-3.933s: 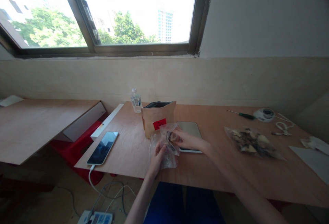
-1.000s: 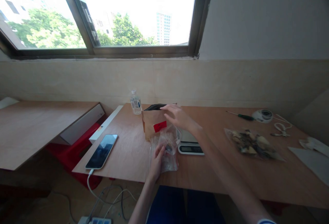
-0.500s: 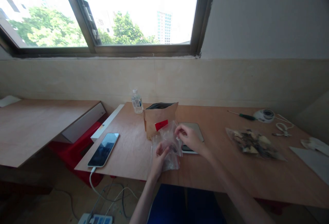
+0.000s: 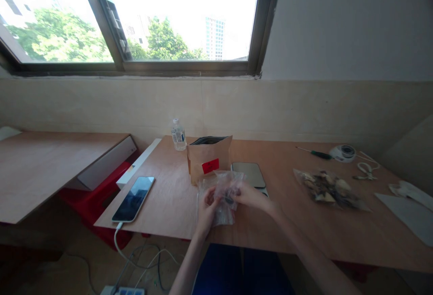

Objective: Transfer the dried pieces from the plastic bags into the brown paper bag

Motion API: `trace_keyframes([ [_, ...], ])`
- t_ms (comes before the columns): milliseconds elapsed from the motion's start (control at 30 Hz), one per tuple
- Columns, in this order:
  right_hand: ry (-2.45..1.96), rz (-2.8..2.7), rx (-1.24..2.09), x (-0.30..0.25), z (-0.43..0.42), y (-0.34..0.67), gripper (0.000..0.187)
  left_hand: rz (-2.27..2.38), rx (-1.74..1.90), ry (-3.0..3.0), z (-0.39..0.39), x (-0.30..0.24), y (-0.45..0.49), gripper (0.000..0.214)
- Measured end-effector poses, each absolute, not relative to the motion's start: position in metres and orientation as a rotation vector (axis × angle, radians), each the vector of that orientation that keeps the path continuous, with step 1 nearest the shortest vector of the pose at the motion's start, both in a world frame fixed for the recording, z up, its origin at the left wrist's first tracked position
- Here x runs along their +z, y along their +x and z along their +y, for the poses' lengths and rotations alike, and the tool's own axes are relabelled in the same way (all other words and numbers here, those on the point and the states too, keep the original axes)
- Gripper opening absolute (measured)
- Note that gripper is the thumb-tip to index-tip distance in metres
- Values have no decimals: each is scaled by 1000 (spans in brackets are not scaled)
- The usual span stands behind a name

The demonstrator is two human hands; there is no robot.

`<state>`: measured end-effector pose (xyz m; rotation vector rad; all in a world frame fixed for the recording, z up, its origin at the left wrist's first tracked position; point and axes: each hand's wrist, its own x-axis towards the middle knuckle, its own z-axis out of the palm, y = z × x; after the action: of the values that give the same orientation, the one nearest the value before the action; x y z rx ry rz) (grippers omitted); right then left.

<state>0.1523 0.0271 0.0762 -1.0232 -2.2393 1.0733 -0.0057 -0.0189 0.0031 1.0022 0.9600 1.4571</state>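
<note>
Close to the table's front edge, a small clear plastic bag (image 4: pixel 226 183) is gripped between my two hands. My left hand (image 4: pixel 209 205) pinches its left side, fingers curled. On the other side my right hand (image 4: pixel 244 195) is closed on it, its fingertips partly hidden by the plastic. Beneath them more clear plastic bags (image 4: pixel 225 217) lie on the table. Just behind stands a brown paper pouch (image 4: pixel 196 162), open at the top, with a red label (image 4: pixel 210 166) on its front. A flat scale-like device (image 4: pixel 252 174) sits right behind my right hand.
A phone (image 4: pixel 133 199) on a charging cable lies at the left edge of the table (image 4: pixel 169 205). A water bottle (image 4: pixel 178 135) stands at the back. Rightward are a bag of dried pieces (image 4: pixel 329 189), a screwdriver (image 4: pixel 320 154), a white camera (image 4: pixel 342 153) and paper (image 4: pixel 406 216).
My right hand has moved down and closer to my left, bringing the bag's top lower. The pouch's red label shows more fully. The view has shifted slightly.
</note>
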Motion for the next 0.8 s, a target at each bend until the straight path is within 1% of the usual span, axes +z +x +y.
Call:
trace_keyframes([
  [133,-1156,-2148,920,87,34,170,22,1059,1418,1087,-17,-2,-2,30],
  [267,-1162,-2081,647,127,38,187,23,1194,1406,1277,-18,-6,-1,27],
  [400,-956,-1915,527,171,52,162,21,1271,1364,1411,-19,-7,-1,25],
  [500,-809,-1788,437,189,73,123,22,1282,1351,1455,-20,-8,0,22],
  [633,-727,-1813,366,183,103,83,23,1336,1334,1506,-19,-9,1,21],
  [800,-671,-1839,401,156,112,80,26,1428,1238,1610,-18,-12,2,22],
])
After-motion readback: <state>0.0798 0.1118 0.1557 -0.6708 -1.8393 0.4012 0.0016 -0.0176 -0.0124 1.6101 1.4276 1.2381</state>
